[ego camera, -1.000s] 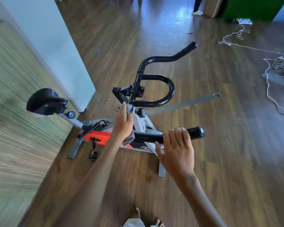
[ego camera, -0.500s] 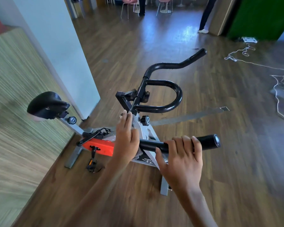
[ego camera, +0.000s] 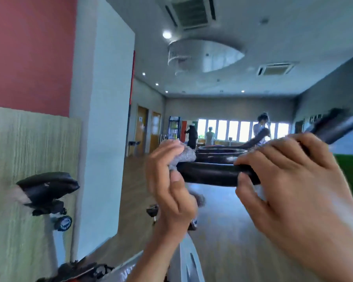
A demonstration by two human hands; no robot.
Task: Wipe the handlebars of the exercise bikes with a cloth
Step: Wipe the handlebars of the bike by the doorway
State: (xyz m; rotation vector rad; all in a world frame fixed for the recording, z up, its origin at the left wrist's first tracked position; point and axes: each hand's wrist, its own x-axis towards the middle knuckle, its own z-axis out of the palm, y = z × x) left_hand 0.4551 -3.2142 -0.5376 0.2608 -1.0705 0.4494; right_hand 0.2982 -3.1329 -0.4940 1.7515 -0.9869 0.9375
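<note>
The exercise bike's black handlebar [ego camera: 210,174] runs across the middle of the head view, close to the camera. My left hand [ego camera: 171,188] grips a grey cloth [ego camera: 184,155] wrapped round the bar's left part. My right hand [ego camera: 289,180] curls round the same bar further right, and the bar's end [ego camera: 338,127] sticks out beyond it at the upper right. The inner loop of the handlebar [ego camera: 220,152] shows just behind. The whole view is blurred.
The bike's black saddle [ego camera: 47,186] is at the lower left, in front of a wood-grain panel [ego camera: 29,159] and a white pillar [ego camera: 102,139]. Several people [ego camera: 192,135] stand far back near the windows. Wooden floor [ego camera: 228,231] lies beyond the bike.
The view has swung up from the floor to the room and ceiling, and the handlebar now sits much closer. Both hands keep their hold, left with the cloth, right on the bar.
</note>
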